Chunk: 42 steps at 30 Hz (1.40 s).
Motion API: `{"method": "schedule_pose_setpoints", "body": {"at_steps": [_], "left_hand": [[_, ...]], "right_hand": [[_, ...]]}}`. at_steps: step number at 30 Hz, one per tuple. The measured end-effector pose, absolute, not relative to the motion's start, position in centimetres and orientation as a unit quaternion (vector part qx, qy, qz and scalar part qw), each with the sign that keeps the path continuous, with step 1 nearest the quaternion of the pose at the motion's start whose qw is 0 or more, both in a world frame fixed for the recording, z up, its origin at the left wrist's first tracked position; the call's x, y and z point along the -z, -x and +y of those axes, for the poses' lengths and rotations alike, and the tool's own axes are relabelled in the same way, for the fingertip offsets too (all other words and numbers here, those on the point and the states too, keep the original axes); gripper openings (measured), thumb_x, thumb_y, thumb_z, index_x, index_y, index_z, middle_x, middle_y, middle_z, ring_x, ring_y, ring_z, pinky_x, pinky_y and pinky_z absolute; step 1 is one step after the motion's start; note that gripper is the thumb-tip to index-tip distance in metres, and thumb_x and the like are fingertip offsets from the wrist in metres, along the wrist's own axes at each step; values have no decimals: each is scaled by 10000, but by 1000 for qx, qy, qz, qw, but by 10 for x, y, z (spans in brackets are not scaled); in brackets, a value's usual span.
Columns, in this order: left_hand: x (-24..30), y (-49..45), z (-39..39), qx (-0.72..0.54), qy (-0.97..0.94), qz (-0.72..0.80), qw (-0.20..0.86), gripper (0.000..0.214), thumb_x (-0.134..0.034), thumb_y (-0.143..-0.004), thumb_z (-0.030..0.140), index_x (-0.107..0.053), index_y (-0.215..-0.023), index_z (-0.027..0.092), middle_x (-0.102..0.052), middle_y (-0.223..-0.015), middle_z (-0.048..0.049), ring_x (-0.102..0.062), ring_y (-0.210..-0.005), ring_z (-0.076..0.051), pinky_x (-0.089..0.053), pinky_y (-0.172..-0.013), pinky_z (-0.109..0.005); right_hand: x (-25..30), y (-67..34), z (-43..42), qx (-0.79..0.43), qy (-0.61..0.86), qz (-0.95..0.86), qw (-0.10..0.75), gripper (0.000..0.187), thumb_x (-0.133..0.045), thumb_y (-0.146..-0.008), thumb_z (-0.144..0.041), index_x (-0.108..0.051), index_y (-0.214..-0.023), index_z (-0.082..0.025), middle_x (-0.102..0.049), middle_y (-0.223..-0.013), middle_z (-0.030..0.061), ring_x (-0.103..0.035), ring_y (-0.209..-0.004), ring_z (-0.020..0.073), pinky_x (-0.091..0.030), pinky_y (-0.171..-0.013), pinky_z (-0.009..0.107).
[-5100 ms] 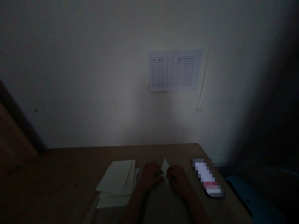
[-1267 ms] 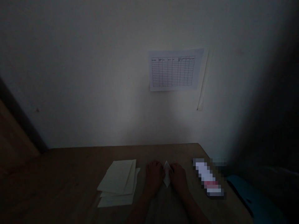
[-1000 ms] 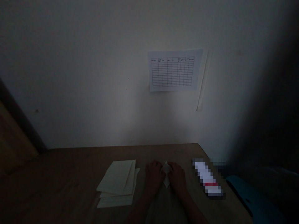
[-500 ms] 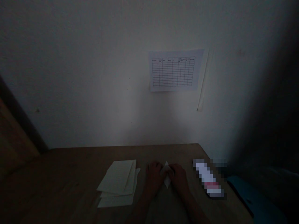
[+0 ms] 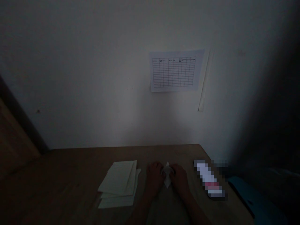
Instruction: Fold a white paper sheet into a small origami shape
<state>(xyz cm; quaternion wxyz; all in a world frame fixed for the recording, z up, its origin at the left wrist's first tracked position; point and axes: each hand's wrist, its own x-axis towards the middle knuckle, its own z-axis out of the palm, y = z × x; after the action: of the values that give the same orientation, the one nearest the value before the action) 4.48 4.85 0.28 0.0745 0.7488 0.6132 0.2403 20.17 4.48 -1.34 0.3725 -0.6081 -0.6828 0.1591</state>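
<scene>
Folded paper (image 5: 167, 178) stands to a point on the table (image 5: 70, 184), held narrow between left hand (image 5: 154, 178) and right hand (image 5: 179, 180), both pinching its sides. I want pressure even on both edges; loose sheets (image 5: 116, 178) lie just left.

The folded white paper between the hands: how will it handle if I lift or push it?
The folded white paper looks thin and light, so it will probably lift easily. Its folds may stiffen it slightly, but it would likely still flex. A light push could probably slide it across the wooden table.
</scene>
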Motion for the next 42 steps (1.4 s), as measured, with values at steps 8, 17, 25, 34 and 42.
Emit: {"method": "schedule_pose_setpoints", "body": {"at_steps": [8,17,25,34,42], "left_hand": [[-6,-39,47,-253,-766,585,84,204,-537,-830,251,-643,-1003,227,-639,-1147,-52,-530,-1139,-253,-297,-1050,-433],[-3,-24,48,-256,-790,544,121,327,-672,-759,313,-634,-1079,261,-613,-1244,-42,-503,-1211,-261,-279,-1104,-448],[-6,-18,48,-222,-793,549,138,475,-710,-729,370,-623,-1185,270,-576,-1340,-56,-468,-1279,-283,-255,-1136,-452],[-3,-18,49,-220,-798,547,124,512,-727,-727,376,-616,-1212,255,-570,-1342,-57,-459,-1279,-274,-269,-1134,-426],[-6,-19,49,-213,-797,549,132,494,-709,-740,389,-615,-1210,269,-576,-1337,-55,-461,-1285,-282,-245,-1139,-450]], "right_hand": [[17,-210,47,-207,573,-684,401,365,-511,-733,-199,-713,-1036,-204,-704,-1095,90,-619,-1056,250,-443,-953,354],[24,-222,47,-250,524,-696,421,449,-495,-675,-161,-695,-1075,-190,-686,-1115,90,-604,-1073,246,-442,-976,371],[15,-230,40,-283,525,-701,391,374,-538,-786,-253,-687,-1127,-216,-666,-1172,90,-593,-1114,243,-445,-983,380],[13,-227,41,-269,543,-700,378,361,-572,-822,-313,-674,-1141,-181,-655,-1189,117,-590,-1117,254,-437,-985,374],[11,-222,40,-228,546,-712,377,334,-591,-813,-258,-674,-1128,-188,-667,-1165,105,-587,-1103,245,-421,-981,360]]}}
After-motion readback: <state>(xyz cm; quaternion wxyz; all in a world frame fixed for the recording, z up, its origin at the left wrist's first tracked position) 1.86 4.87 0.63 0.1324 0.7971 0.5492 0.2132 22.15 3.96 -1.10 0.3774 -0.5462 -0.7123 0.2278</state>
